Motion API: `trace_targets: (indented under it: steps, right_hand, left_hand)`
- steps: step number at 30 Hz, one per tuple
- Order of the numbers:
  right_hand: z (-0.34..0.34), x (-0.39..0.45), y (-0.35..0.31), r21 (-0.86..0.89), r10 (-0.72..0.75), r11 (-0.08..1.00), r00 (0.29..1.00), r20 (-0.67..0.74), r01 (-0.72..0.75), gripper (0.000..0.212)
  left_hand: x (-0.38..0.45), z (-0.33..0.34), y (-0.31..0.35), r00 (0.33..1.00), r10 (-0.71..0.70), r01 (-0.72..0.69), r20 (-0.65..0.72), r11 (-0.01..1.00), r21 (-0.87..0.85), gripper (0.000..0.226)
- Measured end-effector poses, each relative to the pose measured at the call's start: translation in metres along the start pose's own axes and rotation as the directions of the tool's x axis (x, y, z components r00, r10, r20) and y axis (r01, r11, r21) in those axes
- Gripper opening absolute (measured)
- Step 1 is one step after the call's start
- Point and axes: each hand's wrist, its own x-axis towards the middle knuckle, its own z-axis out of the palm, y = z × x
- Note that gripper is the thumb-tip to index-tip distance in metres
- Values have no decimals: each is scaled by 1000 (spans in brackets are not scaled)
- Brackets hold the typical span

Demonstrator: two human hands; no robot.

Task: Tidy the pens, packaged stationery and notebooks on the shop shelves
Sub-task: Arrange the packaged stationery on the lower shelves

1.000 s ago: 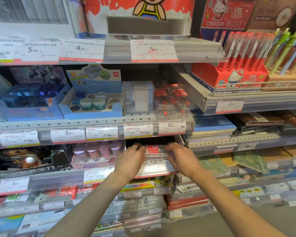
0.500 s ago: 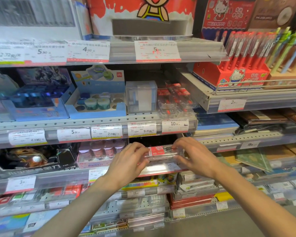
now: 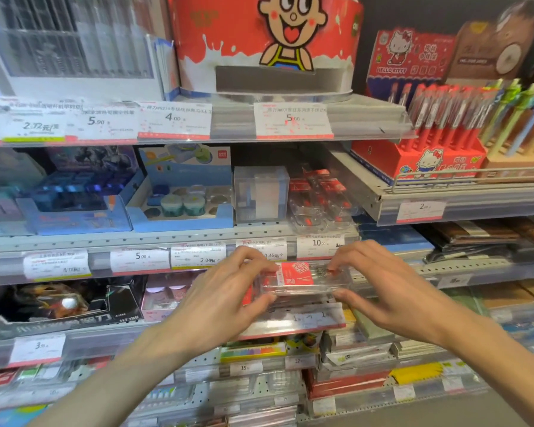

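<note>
A clear plastic stationery pack with a red label hangs in front of the shelf edge, level with the price strip. My left hand pinches its left end and my right hand pinches its right end. More clear packs with red labels lie piled on the shelf above, behind the 10.00 price tag. Red pens in a Hello Kitty display box stand upper right. Stacked notebooks lie at right.
A clear box and a blue tape tray sit left of the pile. A pink tray is left of my left hand. A big red cartoon tub stands on the top shelf. Lower shelves hold flat packs.
Both hands have lifted the pack up and out of the lower shelf slot, from below the price strip to level with it. The view has also tilted slightly upward.
</note>
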Motion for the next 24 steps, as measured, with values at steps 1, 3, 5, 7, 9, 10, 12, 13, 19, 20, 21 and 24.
trace_targets:
  steps: [1,3,5,7,9,10,12,13,19,20,21,24]
  right_hand:
    - [-6,2,0,-7,-6,1000,1000,-14,6,35]
    - [-17,5,-1,-27,-12,1000,999,-38,11,39]
    - [-25,9,0,-43,-13,999,997,-79,9,40]
    - [-31,13,0,-34,16,999,993,-118,-21,39]
    - [-34,18,2,-25,53,998,988,-146,-57,41]
    - [-35,20,4,-25,66,997,985,-162,-70,43]
    - [-35,23,7,-44,68,996,975,-213,-79,44]
    - [-35,24,9,-56,69,995,967,-244,-85,44]
    - [-46,23,21,-87,177,970,903,-392,-228,44]
    - [-48,22,24,-96,212,957,888,-408,-272,43]
    - [-49,24,26,-104,243,944,871,-426,-314,42]
    - [-49,38,24,-141,303,903,833,-463,-407,36]
  left_hand:
    - [4,-5,1,1000,18,-18,-6,1000,15,43]
    - [15,-17,1,998,61,-60,-21,997,47,43]
    - [27,-29,1,994,100,-98,-32,993,69,40]
    - [41,-39,-1,988,145,-139,-48,984,110,40]
    - [56,-46,-3,981,181,-168,-68,972,164,40]
    - [63,-48,-4,977,200,-183,-80,967,179,40]
    - [77,-50,-6,966,234,-211,-111,959,188,40]
    - [84,-49,-6,962,241,-214,-130,958,190,40]
    - [106,-41,-14,942,161,-92,-293,967,237,43]
    - [106,-40,-18,944,136,-59,-299,965,254,45]
    - [107,-39,-22,949,109,-26,-294,961,275,47]
    - [108,-36,-29,969,38,45,-245,945,323,48]
